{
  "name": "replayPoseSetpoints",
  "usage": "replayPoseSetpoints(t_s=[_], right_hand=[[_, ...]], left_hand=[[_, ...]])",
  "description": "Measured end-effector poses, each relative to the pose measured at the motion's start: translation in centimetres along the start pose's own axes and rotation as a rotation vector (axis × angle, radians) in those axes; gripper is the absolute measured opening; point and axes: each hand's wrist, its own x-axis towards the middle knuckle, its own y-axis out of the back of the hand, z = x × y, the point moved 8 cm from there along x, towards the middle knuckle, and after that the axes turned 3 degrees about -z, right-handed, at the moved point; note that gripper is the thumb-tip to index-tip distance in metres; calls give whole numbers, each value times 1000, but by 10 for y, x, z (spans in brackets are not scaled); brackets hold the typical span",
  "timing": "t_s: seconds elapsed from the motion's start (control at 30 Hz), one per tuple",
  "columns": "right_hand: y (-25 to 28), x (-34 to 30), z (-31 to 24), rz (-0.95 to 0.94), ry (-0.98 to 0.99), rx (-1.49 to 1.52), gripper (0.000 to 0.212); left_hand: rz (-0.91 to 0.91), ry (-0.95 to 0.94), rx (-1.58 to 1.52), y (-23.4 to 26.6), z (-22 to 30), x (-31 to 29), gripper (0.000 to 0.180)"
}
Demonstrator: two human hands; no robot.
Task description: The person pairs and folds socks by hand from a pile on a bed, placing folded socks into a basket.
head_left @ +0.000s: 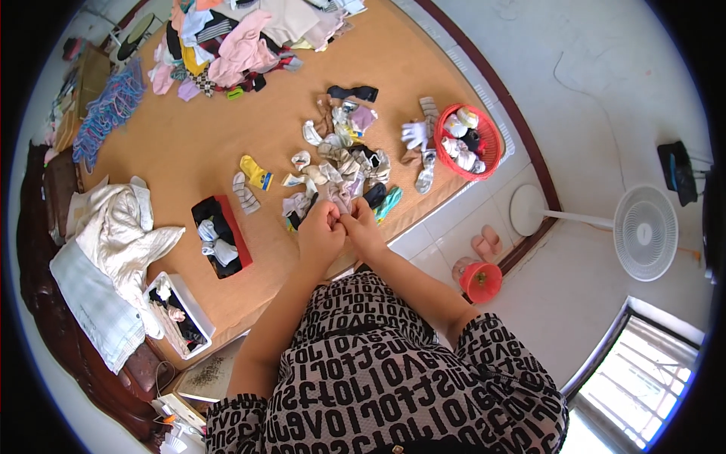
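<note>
My left hand [321,228] and my right hand [361,229] meet close together over the near edge of the bed, fingers closed in a pinch. A pale greyish-pink sock [339,198] shows at their fingertips; its lower part is hidden by the hands. Just beyond lies a loose heap of socks [333,168] in white, grey, brown and black. A teal sock [390,203] rests to the right of my right hand. To the left are a yellow sock [257,173] and a striped grey sock [245,194].
A red basket [495,155] holds rolled socks at the right. Leftward stand a red-and-black box [240,240] and a white bin [198,321] with socks. Clothes [242,49] are piled at the far side. A white fan [644,231] and a red bucket [482,282] stand off the bed.
</note>
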Motion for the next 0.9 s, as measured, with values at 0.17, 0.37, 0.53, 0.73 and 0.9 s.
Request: replayPoseSetpoints(t_s=[0.17, 0.37, 0.53, 0.73, 0.9], right_hand=[[37, 11, -13, 69, -107, 15, 15], [78, 21, -16, -154, -196, 232, 16], [211, 71, -12, 387, -31, -11, 16], [396, 121, -42, 968, 222, -440, 21], [355, 149, -38, 946, 308, -867, 24]], left_hand=[[101, 67, -289, -19, -16, 14, 36], [-209, 359, -988, -89, -34, 39, 42], [-226, 506, -799, -133, -62, 41, 33], [-411, 682, -766, -170, -85, 26, 28], [-277, 827, -754, -162, -117, 8, 26]])
